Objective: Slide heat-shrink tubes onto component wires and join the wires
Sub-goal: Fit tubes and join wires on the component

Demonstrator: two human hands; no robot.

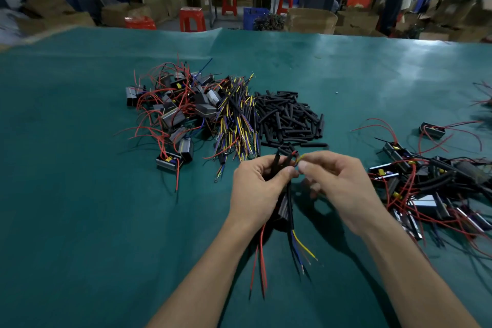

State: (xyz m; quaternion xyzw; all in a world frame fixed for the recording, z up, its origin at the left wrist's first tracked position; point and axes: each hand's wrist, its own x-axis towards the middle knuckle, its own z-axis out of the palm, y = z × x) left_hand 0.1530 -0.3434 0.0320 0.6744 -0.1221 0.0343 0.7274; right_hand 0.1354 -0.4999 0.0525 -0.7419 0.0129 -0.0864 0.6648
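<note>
Our left hand (255,184) grips a component with black heat-shrink tubes (277,161) standing up out of the fist, so the ends face our right hand (338,181), which pinches the yellow and blue wire tips (299,158), probably twisting them. Red leads (262,261) dangle near us. Spare matte tubes (290,117) piled just beyond, on the glossy teal mat (80,194).

One view only — head-worn, wide-angle, looking forward and down over the green worktop (80,194), close above both hands at near centre — the workshop floor shows far beyond.
</note>
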